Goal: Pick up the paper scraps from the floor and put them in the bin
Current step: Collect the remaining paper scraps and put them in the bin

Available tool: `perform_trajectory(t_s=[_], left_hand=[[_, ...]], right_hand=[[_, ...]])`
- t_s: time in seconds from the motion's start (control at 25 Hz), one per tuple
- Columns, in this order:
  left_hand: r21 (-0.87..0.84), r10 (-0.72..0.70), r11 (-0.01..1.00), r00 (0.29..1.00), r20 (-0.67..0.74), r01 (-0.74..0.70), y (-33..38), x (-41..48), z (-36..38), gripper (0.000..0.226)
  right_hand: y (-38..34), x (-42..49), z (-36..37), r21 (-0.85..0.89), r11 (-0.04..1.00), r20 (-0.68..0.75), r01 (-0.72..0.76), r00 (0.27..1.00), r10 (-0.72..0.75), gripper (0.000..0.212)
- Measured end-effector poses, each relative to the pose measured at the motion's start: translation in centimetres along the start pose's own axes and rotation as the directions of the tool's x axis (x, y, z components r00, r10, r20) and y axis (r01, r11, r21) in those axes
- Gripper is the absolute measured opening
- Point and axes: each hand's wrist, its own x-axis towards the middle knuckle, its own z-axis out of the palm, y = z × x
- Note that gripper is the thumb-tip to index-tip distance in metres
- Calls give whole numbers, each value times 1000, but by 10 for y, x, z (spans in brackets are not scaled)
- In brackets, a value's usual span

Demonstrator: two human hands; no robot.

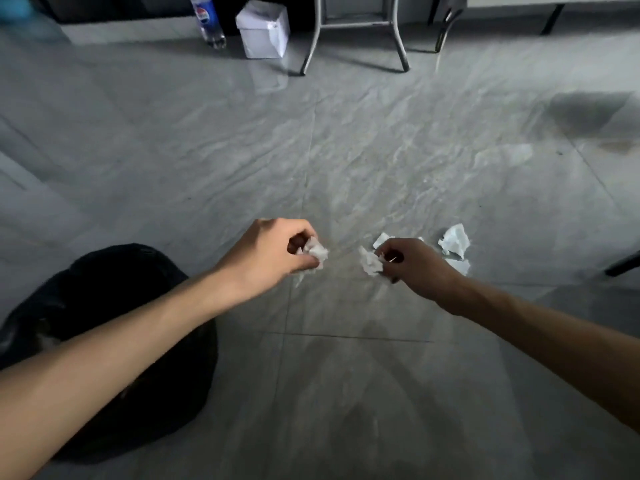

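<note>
My left hand (pixel 273 252) is closed around a crumpled white paper scrap (pixel 317 252) that sticks out past the fingertips, low over the grey tiled floor. My right hand (pixel 414 261) pinches another white paper scrap (pixel 370 262) at its left side. More white scraps lie on the floor beside and behind the right hand: a larger crumpled one (pixel 454 241), a small piece (pixel 382 239) and a flat piece (pixel 460 266). The bin (pixel 114 271), lined with a black bag, stands at the lower left under my left forearm.
At the far edge stand a plastic soda bottle (pixel 209 24), a white box (pixel 265 29) and grey metal table legs (pixel 356 32). A dark stain (pixel 585 114) marks the floor at right. A black furniture leg (pixel 623 265) pokes in at the right edge.
</note>
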Motion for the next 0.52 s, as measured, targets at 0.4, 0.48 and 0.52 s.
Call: perform_trajectory(t_s=[0.4, 0.48, 0.52], left_hand=[[274, -457, 845, 886, -79, 460, -150, -148, -103, 14], [337, -587, 758, 809, -22, 559, -179, -165, -98, 17], [323, -623, 735, 782, -26, 596, -189, -170, -98, 24]], right_hand=[[-216, 30, 143, 2, 966, 314, 258, 917, -246, 6], [-235, 29, 182, 6, 966, 347, 257, 906, -243, 7], [-241, 28, 202, -7, 970, 363, 242, 905, -223, 7]])
